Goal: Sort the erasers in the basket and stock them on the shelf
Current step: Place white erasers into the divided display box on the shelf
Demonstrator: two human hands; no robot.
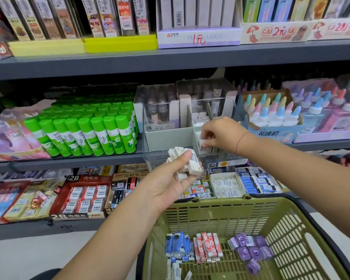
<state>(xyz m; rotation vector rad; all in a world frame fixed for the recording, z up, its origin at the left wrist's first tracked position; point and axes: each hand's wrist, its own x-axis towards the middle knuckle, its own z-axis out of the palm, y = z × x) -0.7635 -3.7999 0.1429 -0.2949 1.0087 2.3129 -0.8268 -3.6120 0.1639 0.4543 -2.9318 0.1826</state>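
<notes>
My left hand [170,182] is raised in front of the middle shelf, shut on a bunch of several white erasers [185,162]. My right hand [220,134] reaches into a grey divided tray [168,138] inside a clear box on that shelf, its fingers pinching one white eraser [202,142] in the tray's right compartment. Below sits the olive green basket [240,211]. On its floor lie blue erasers [177,244], red-orange erasers [207,246] and purple erasers [250,250], each colour in its own group.
Green glue sticks [89,134] stand left of the tray, and glue bottles with coloured caps [275,112] stand to its right. The lower shelf holds boxed 2B erasers [85,197] and blue eraser packs [255,180]. The top shelf carries pencil-lead boxes [198,37].
</notes>
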